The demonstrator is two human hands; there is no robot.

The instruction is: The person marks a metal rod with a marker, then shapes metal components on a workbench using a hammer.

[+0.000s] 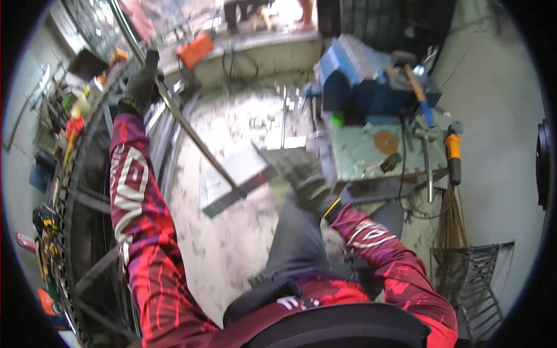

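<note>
My left hand (141, 87), in a dark grey work glove, is raised at the upper left and closed around a long shiny metal tube (194, 138). The tube slants from the top left down to the middle, where its lower end overlaps a grey metal box section (235, 177) in this view. My right hand (304, 177), gloved too, is in front of my body near the right end of that box section. Its fingers are extended and somewhat blurred, and nothing shows in them.
On the right, a metal worktable (357, 153) bears a brown disc (385, 142). A hammer (419, 95) and an orange-and-black tool (453, 153) are beside it. Shelving with tools (55, 226) lines the left. An orange case (195, 50) sits on the ledge ahead; a person's legs show beyond.
</note>
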